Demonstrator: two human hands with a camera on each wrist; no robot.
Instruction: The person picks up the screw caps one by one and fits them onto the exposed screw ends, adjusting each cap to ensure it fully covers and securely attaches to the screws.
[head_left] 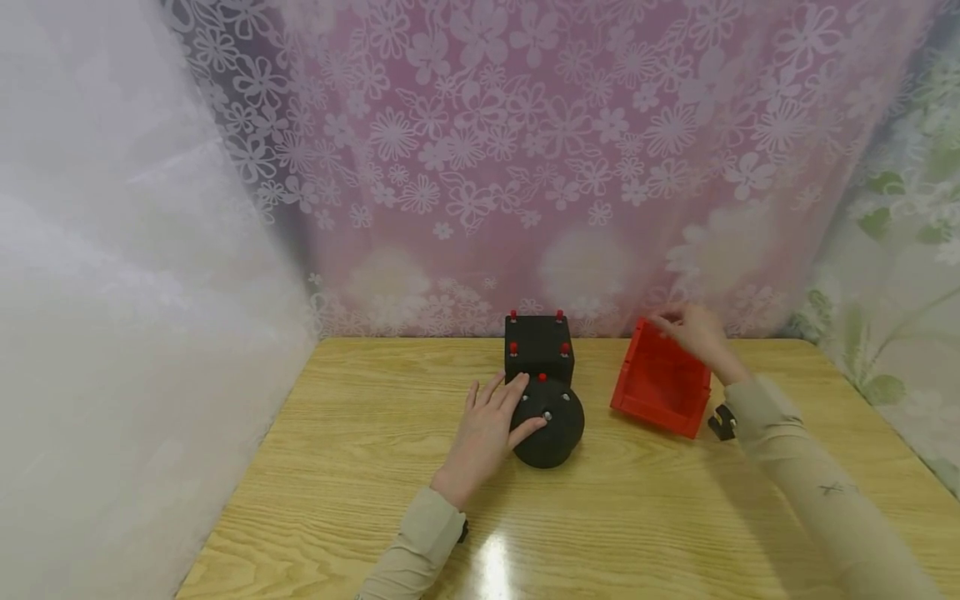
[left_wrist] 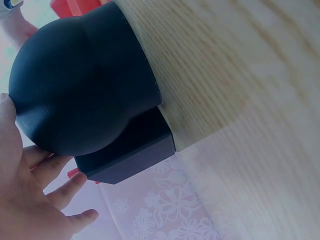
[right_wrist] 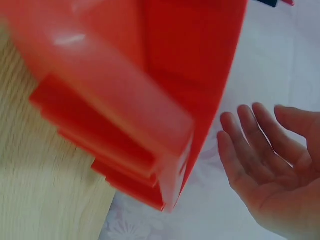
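Observation:
My left hand (head_left: 483, 429) rests on a black round-topped piece (head_left: 551, 429), its fingers spread along the left side and the thumb lying across the top. Screw heads and one red knob show on that piece. Right behind it stands a black box (head_left: 537, 342) with several red knobs on top. From the left wrist view, the fingers (left_wrist: 65, 192) lie relaxed beside the dome and the box. Over the far right side of a red plastic bin (head_left: 667, 387), my right hand (head_left: 697, 333) hovers. The right wrist view has that hand holding nothing, fingers relaxed and apart from the bin wall.
Everything stands on a wooden table (head_left: 360, 433). A pink flowered curtain (head_left: 480, 167) hangs at its back edge, with pale sheets at both sides. Close to the right sleeve sits a small black part (head_left: 722, 422), just right of the bin.

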